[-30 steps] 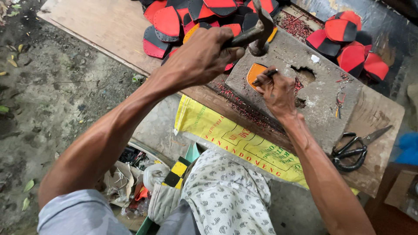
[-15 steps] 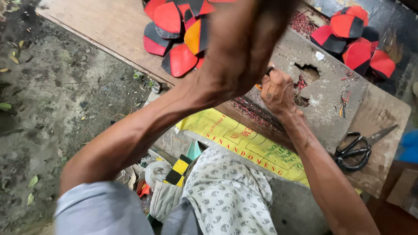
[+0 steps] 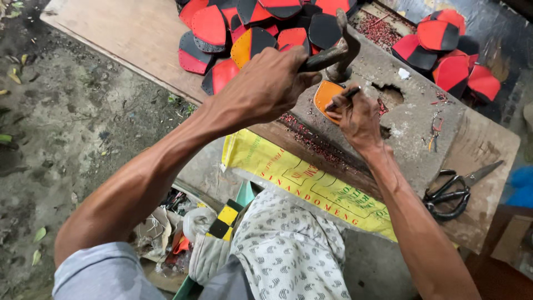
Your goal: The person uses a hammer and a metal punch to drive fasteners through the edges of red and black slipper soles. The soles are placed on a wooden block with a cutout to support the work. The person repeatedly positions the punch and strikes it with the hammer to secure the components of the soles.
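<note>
Your left hand [image 3: 266, 83] is closed tight round the handle of a dark metal hammer [image 3: 338, 47], whose head hangs just above the grey stone block [image 3: 411, 128]. Your right hand [image 3: 358, 116] pinches a thin dark punch tool [image 3: 344, 95] between curled fingers, its tip on the orange curved leather piece [image 3: 323, 95] lying on that block. Beyond the block, on the wooden board [image 3: 127, 33], lies a heap of red and black leather pieces [image 3: 244, 28]. Black scissors [image 3: 452, 191] lie just right of the block.
</note>
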